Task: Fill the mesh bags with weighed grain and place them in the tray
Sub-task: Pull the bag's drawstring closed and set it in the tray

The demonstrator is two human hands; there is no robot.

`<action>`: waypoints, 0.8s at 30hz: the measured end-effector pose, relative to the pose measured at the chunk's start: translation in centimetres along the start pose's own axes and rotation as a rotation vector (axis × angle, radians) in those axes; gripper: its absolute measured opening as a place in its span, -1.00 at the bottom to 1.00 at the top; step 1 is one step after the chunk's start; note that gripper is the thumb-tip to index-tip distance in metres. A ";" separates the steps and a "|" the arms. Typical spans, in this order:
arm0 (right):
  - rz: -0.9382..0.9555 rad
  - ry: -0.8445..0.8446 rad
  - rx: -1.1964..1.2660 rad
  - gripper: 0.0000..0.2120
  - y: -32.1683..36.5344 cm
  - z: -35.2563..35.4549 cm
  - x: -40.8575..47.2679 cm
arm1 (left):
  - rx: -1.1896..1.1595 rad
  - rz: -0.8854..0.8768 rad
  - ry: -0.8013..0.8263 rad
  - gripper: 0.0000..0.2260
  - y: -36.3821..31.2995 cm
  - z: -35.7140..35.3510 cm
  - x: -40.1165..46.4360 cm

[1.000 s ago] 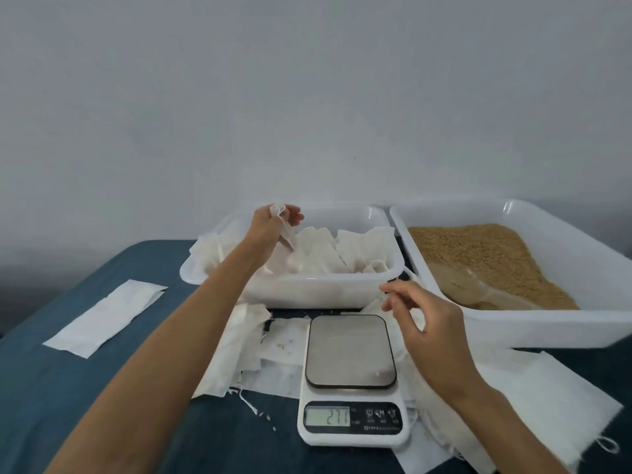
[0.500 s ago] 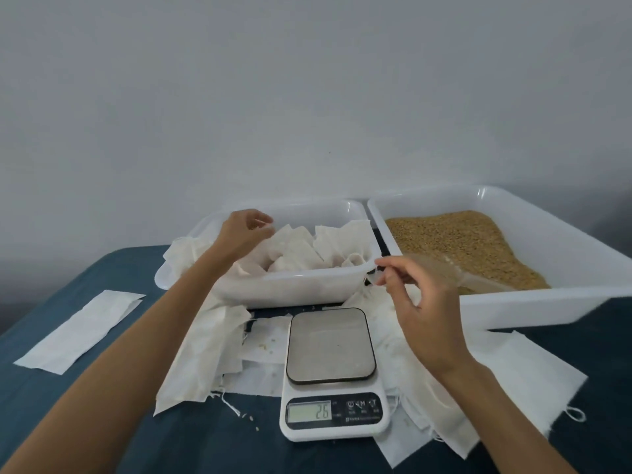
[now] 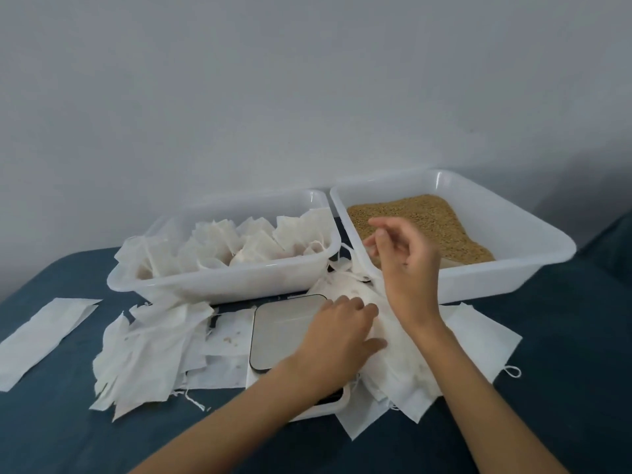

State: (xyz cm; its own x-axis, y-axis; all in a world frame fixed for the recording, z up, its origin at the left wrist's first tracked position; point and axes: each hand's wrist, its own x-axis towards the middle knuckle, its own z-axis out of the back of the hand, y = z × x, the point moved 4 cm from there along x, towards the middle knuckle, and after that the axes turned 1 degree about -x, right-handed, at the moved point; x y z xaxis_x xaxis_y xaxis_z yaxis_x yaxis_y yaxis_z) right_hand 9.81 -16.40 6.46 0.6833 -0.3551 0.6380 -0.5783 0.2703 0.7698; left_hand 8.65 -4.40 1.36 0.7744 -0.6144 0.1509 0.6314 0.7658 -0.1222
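My left hand reaches across the scale and rests palm down on the pile of empty mesh bags to its right, fingertips touching the top bag. My right hand hovers above that pile at the front left corner of the grain tray, fingers loosely curled and holding nothing I can see. Brown grain fills that tray. The white tray on the left holds several filled mesh bags. My left forearm hides the scale's display.
More empty bags lie heaped left of the scale, with a few spilled grains nearby. A single white strip lies at the far left on the blue cloth. A plain wall stands behind the trays.
My left hand left the filled-bag tray and came down over the scale onto the empty bags. My right hand rose slightly towards the grain tray. The view shifted left and down.
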 end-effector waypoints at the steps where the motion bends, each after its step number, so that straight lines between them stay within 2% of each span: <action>1: -0.002 0.000 0.004 -0.86 0.0 0.0 0.0 | 0.037 0.042 0.022 -0.57 -0.1 -0.3 0.4; 3: 0.002 0.008 0.005 -0.86 0.0 -0.2 -0.1 | -0.017 0.082 0.038 -0.60 -0.2 -0.4 0.9; 7: 0.006 0.013 -0.006 -0.85 -0.2 -0.4 -0.1 | -0.289 0.183 0.049 -0.80 0.6 -0.6 1.5; 13: 0.006 0.014 -0.011 -0.85 -0.3 -0.5 -0.2 | -0.450 0.278 -0.012 -0.83 1.5 -1.0 1.7; 15: -0.002 0.020 -0.007 -0.85 -0.3 -0.7 -0.2 | -0.493 0.288 -0.057 -0.92 1.8 -0.7 1.8; 20: 0.008 0.036 -0.018 -0.86 -0.2 -0.8 -0.4 | -0.684 0.279 -0.143 -0.94 2.6 0.4 1.8; 24: 0.004 0.035 -0.041 -0.86 -0.3 -0.7 -0.4 | -0.724 0.279 -0.296 -0.93 3.7 1.7 1.7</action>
State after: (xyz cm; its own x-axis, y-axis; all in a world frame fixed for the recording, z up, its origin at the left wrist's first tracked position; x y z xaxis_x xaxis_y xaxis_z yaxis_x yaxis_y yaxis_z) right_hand 10.05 -15.68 6.00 0.6965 -0.3230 0.6407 -0.5626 0.3083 0.7671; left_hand 12.21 -2.31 2.86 0.9277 -0.2671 0.2607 0.3655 0.5088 -0.7795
